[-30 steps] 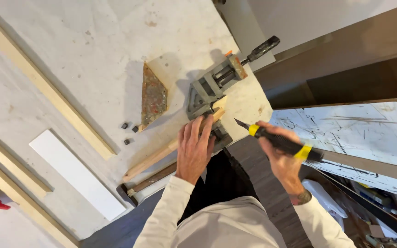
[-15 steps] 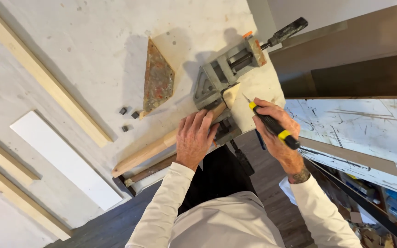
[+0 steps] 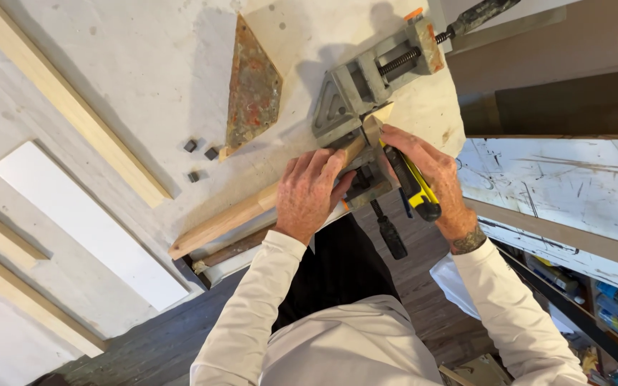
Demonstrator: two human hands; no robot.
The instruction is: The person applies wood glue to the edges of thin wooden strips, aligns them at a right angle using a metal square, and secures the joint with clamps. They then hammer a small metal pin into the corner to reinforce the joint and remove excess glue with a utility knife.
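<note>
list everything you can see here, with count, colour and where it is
corner clamp: 1, grey metal, bench's near corner
wood strip: 1, light wood, end at the clamp, under the left hand
tool: 1, black and yellow handle, in the right hand
rusty plate: 1, brown, triangular, left of the clamp
small blocks: 3, dark, beside the plate
white board: 1, white, left on the bench
long wood strips: several, pale, left side
left hand: 1, pressing the strip
right hand: 1, gripping the tool
</note>
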